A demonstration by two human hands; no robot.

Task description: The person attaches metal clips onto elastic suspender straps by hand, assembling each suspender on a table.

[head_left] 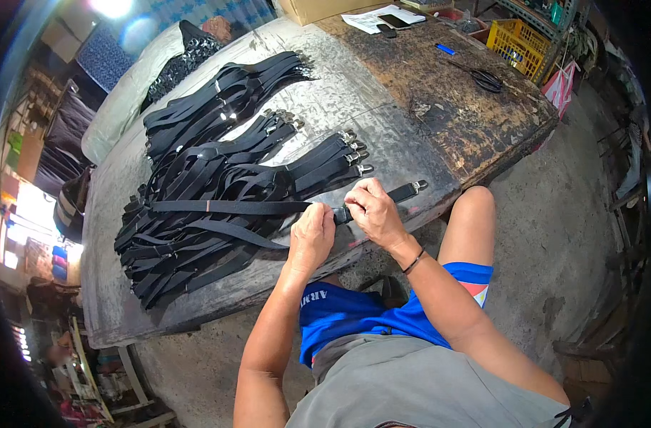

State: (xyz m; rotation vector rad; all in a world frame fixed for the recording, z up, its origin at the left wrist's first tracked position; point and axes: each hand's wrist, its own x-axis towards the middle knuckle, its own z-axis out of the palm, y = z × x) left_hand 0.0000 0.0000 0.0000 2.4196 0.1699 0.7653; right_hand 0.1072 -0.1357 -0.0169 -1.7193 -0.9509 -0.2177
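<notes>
Black elastic strap (243,207), laid over piled straps (204,171) toward the near side of the table (404,143), is pinched in closed fingers of the left hand (313,232) and right hand (372,208); pulling may snag it on neighbouring clips (357,155).

The held strap (247,207) and piled straps (197,107) look like matt black woven cloth, their clips (357,155) glossy metal. The bench (372,114) has a smooth, scuffed grey sheen, turning rough, flaking brown towards one o'clock. At half past one, the yellow crate (515,44) is plastic; at three, the floor (547,221) is matt concrete.
</notes>
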